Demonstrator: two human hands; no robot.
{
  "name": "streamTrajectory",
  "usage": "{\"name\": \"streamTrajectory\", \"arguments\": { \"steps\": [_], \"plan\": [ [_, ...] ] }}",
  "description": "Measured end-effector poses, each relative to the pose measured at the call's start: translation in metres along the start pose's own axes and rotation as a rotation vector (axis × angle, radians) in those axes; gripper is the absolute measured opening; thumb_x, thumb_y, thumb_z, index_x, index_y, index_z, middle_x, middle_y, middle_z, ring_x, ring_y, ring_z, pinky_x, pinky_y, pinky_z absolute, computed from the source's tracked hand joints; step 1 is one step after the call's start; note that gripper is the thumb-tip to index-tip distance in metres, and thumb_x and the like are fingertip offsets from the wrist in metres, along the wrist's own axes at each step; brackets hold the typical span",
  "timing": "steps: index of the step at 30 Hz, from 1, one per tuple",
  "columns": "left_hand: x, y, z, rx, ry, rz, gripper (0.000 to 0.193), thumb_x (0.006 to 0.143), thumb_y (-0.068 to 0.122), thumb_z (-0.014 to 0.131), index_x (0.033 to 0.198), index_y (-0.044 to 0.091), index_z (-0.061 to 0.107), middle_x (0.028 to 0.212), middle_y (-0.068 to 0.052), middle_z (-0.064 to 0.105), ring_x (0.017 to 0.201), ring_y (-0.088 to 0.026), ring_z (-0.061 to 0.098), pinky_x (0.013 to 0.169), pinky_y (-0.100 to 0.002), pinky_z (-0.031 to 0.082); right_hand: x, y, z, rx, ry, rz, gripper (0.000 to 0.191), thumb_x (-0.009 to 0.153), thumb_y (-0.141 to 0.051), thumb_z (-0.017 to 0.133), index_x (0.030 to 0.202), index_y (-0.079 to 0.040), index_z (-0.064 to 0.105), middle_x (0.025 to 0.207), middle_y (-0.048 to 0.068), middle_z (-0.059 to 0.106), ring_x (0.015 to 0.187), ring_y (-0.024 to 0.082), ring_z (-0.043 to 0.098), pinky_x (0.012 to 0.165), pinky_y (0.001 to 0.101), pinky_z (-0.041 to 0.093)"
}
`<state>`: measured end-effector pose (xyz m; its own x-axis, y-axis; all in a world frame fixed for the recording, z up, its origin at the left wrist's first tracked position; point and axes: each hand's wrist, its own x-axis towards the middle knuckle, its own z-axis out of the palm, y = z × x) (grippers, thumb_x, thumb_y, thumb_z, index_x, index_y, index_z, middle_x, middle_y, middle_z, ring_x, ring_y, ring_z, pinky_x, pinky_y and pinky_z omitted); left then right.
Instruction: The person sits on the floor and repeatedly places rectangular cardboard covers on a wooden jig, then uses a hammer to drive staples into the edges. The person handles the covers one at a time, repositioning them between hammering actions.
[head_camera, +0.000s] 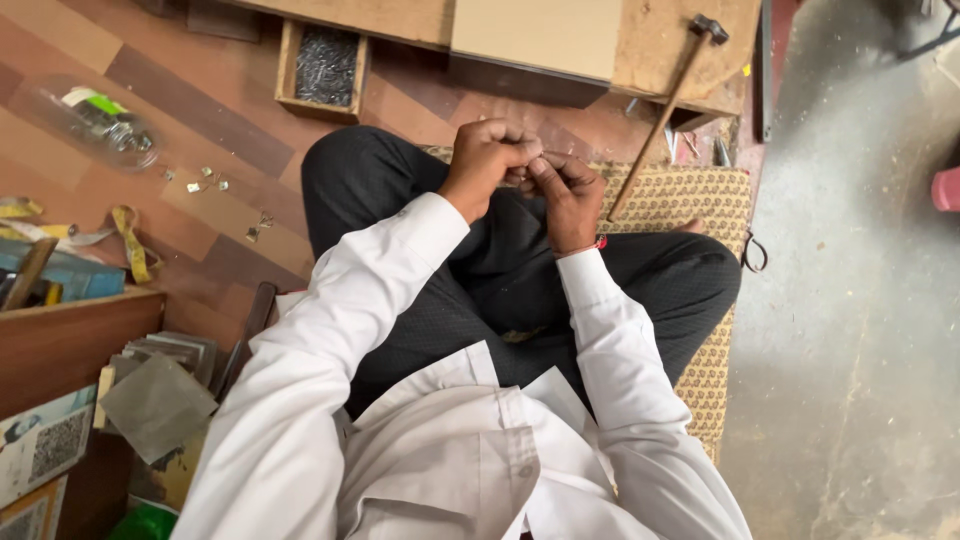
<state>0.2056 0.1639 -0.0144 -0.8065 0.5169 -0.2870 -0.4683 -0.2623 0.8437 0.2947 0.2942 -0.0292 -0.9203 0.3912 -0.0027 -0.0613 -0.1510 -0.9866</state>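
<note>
- Fingers (530, 165) of both hands meet, pinching some tiny piece between them; it is too small to make out.
- Left hand (487, 160) and right hand (568, 195) hover over the lap, seemingly mid-fiddle; steady fingertip grip matters next.
- Hammer (668, 105) leans far right; nail box (325, 68) sits far left.

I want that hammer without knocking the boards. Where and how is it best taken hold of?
Grip the hammer low on its long wooden handle, near the patterned mat, coming from the right hand side. The handle leans free there, while the metal head rests up on the wooden board.
</note>
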Motion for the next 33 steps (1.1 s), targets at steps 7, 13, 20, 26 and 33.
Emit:
{"name": "streamTrajectory", "arguments": {
  "steps": [7,13,20,26,33],
  "plan": [
    [0.041,0.048,-0.060,0.662,0.128,0.699,0.018,0.096,0.007,0.079,0.112,0.005,0.073,0.092,-0.007,0.071,0.078,-0.014,0.069,0.069,-0.030,0.060,0.017,0.027,-0.029,0.215,0.234,0.188,0.014,0.097,-0.013,0.073,0.096,0.001,0.075,0.077,0.008,0.071,0.065,0.014,0.065,0.059,0.0270,0.053],
    [0.071,0.099,-0.191,1.422,0.496,0.414,0.014,0.082,0.003,0.082,0.094,0.003,0.075,0.097,-0.020,0.074,0.089,-0.037,0.073,0.079,-0.045,0.059,0.042,0.026,-0.017,0.298,0.271,0.335,0.018,0.096,-0.018,0.072,0.099,-0.001,0.072,0.079,0.007,0.071,0.063,0.014,0.063,0.057,0.0271,0.052],
    [0.069,0.071,-0.214,1.562,0.308,0.073,0.026,0.080,-0.007,0.069,0.099,0.006,0.079,0.103,-0.029,0.071,0.097,-0.046,0.069,0.085,-0.051,0.056,0.122,0.013,0.035,0.377,0.330,0.352,0.015,0.095,-0.016,0.071,0.095,-0.001,0.070,0.075,0.006,0.067,0.061,0.014,0.062,0.055,0.0275,0.051],
    [0.071,0.060,-0.223,1.484,0.476,0.220,0.020,0.072,-0.007,0.070,0.082,0.008,0.080,0.094,-0.025,0.070,0.087,-0.047,0.067,0.075,-0.053,0.055,0.137,0.027,0.052,0.344,0.476,0.374,0.019,0.094,-0.017,0.072,0.088,0.001,0.068,0.069,0.007,0.065,0.054,0.015,0.058,0.047,0.0269,0.045],
    [0.070,0.046,-0.239,1.391,0.388,0.371,0.011,0.084,-0.002,0.072,0.083,0.007,0.078,0.091,-0.021,0.074,0.084,-0.040,0.071,0.081,-0.050,0.056,0.141,0.033,0.048,0.292,0.517,0.340,0.019,0.094,-0.016,0.072,0.085,0.001,0.069,0.069,0.006,0.063,0.052,0.013,0.055,0.046,0.0262,0.042]
  ]
}}
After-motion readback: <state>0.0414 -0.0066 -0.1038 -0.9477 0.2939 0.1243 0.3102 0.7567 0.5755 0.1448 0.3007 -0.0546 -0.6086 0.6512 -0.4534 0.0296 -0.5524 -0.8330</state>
